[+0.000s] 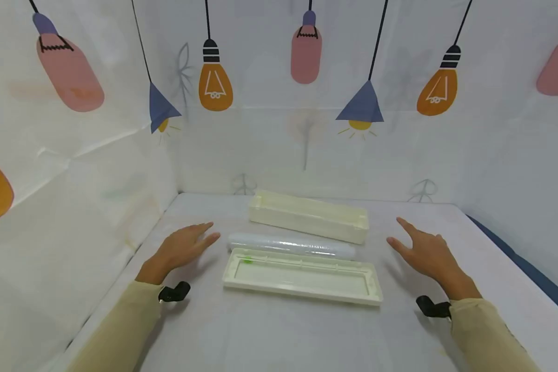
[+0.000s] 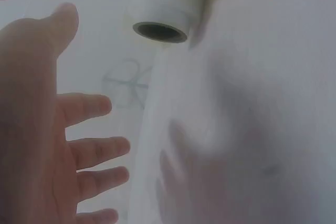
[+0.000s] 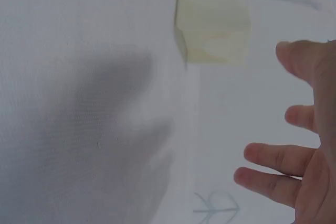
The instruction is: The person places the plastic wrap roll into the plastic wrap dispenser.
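My left hand [image 1: 181,249] hovers over the table to the left of a plastic wrap roll [image 1: 290,245], fingers spread and holding nothing. In the left wrist view the hollow end of the roll [image 2: 160,31] faces the hand. On the other side, my right hand [image 1: 425,252] hangs in the air with fingers apart, nothing in it. A cream rectangular box [image 1: 307,217] lies behind the roll, slightly angled; its end [image 3: 215,43] shows in the right wrist view. In front of the roll lies a cream rimmed lid [image 1: 302,278] with a small green mark. Neither hand touches these things.
The white-covered table [image 1: 279,336] meets a white sheet wall [image 1: 260,150] printed with lamps behind and at the left. A dark blue strip [image 1: 521,261] runs along the table's right edge. Black wrist mounts [image 1: 174,292] sit at both sleeves.
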A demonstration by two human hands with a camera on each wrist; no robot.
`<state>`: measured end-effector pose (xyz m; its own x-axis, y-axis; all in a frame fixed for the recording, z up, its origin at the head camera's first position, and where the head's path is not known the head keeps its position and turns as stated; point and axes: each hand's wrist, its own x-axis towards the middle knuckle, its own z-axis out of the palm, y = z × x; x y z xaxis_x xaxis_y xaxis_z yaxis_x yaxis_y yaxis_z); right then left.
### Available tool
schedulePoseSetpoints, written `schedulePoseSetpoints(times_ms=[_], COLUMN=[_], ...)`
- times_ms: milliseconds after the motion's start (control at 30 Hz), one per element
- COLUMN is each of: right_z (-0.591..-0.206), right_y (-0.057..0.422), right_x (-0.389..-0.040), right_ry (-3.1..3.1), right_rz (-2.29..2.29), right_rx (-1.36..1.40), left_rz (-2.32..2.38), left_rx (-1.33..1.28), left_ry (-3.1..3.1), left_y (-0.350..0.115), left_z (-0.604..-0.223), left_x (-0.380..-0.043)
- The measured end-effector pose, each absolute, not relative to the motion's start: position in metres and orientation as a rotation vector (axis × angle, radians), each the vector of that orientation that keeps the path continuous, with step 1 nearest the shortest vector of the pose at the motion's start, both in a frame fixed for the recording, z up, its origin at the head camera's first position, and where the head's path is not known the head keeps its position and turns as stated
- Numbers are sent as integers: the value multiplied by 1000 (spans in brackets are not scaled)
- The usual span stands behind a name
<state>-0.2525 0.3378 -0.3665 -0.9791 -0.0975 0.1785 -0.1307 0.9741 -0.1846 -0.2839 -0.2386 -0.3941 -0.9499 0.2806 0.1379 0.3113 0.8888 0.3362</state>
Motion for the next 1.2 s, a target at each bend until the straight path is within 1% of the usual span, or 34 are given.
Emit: schedulePoseSetpoints(times_ms=[333,567,867,1100,1200], right_z=[-374,-374,-385,-388,-386], right_y=[336,332,328,326,326], right_x=[-256,-264,-276,-283,-285], right_ry=[-2923,-2901,-2882,-2810,-2792], right_rz=[586,777,1340,1465,1513], right_rx=[201,217,122,65,73], left_rz=[-905,-1004,-1216,-1245,-1386], left_rx=[-463,-488,-348,-335,-331], left_ry=[-2902,-2912,-2994,-3014,-3012], left_y=[-232,-220,-212,-203,-199], left_z=[-396,-391,-389,-383,-381], left_x=[-300,-314,-328,-336,-343])
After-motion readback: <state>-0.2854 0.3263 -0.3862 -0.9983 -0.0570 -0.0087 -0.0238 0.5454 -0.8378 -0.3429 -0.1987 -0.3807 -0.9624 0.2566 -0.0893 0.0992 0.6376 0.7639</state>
